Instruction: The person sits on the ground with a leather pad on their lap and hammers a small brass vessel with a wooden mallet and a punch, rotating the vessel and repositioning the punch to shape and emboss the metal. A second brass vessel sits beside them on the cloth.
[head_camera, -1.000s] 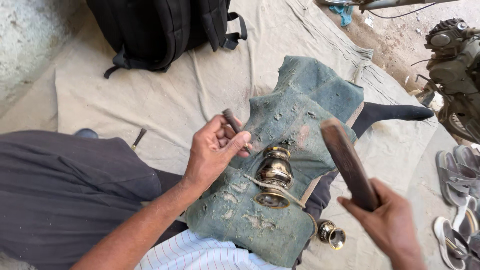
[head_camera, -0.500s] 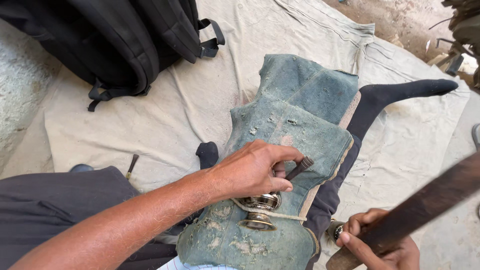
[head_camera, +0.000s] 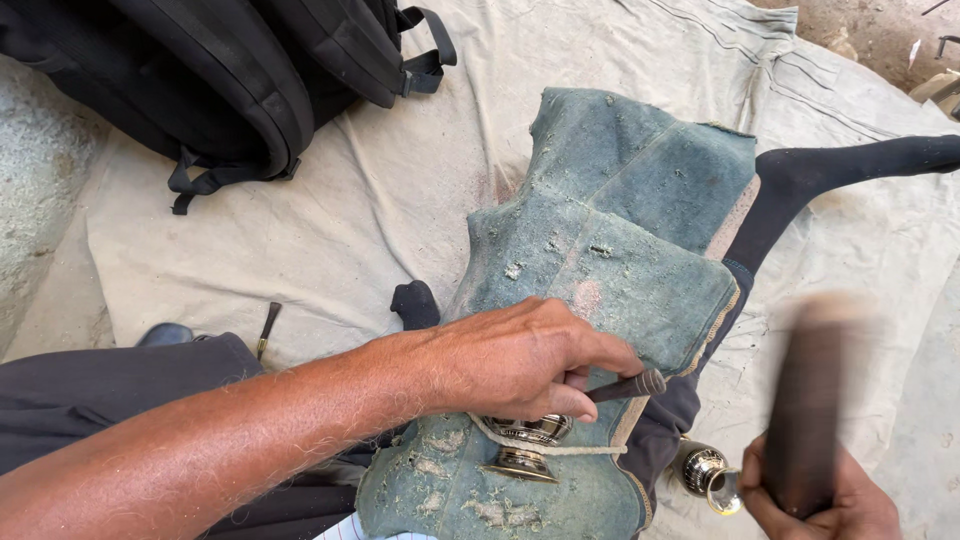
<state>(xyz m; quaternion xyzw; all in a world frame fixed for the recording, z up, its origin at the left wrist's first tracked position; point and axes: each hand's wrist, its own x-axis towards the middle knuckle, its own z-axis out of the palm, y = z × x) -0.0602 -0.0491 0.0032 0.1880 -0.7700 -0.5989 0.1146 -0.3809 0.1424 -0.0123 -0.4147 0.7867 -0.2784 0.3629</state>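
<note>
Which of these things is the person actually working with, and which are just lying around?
In use:
left hand holding a thin metal punch
right hand gripping a blurred wooden mallet
shiny metal cup, tied with cord on the blue cloth pad

Lying about:
black backpack
second metal piece beside the leg
small tool on the canvas sheet

A black backpack (head_camera: 215, 70) lies at the upper left corner of the pale canvas ground sheet (head_camera: 400, 200), its straps trailing onto the cloth. A small dark-handled tool (head_camera: 266, 328) rests near the sheet's left edge. A second metal cup (head_camera: 703, 472) (shiny, lying tipped) sits toward the lower right, beside the worn denim cloth (head_camera: 620, 230).
</note>
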